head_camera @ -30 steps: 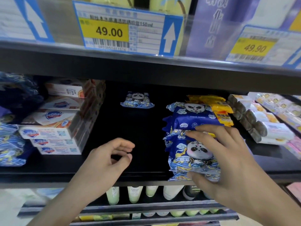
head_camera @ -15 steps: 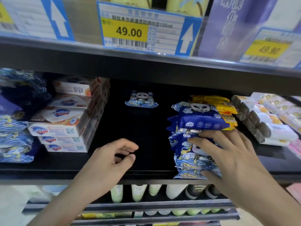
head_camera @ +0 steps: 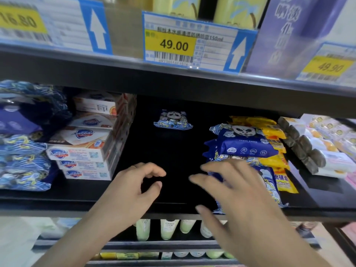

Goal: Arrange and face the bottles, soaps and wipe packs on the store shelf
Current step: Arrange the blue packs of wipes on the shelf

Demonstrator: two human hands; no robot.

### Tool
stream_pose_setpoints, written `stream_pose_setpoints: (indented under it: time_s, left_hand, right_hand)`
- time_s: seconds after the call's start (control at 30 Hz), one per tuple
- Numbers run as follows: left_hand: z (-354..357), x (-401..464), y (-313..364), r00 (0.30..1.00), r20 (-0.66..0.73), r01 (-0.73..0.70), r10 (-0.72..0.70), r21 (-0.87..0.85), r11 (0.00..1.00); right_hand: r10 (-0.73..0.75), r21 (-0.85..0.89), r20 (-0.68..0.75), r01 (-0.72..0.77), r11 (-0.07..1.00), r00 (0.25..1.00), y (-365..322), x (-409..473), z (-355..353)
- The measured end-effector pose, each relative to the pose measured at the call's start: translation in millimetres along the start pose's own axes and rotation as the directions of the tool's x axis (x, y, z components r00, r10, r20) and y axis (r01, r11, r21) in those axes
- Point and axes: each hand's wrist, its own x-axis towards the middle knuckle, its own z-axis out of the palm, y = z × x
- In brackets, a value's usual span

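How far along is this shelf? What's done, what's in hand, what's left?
Looks done: soap boxes stacked at left, blue panda wipe packs piled at front right. In hand: nothing; right hand is open beside that pile, left hand hovers loosely curled. Left: one lone panda pack lies far back and needs bringing forward.
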Motion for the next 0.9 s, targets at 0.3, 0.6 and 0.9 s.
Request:
stream_pose_setpoints:
  time_s: [0.3, 0.6, 0.9]
  left_hand:
    - [8, 10, -26, 0.988, 0.076, -0.153, 0.133, 0.437, 0.887]
    - [9, 11, -35, 0.985, 0.035, -0.167, 0.167, 0.393, 0.904]
    - [10, 14, -36, 0.982, -0.004, -0.172, 0.187, 0.373, 0.912]
  right_hand:
    - [0.326, -0.135, 0.426, -0.297, 0.945, 0.844, -39, 160, 36]
    - [0.52, -0.263, 0.506, -0.452, 0.853, 0.688, 35, 257, 111]
    - [0.532, -0.213, 0.55, -0.508, 0.835, 0.644, 43, 279, 132]
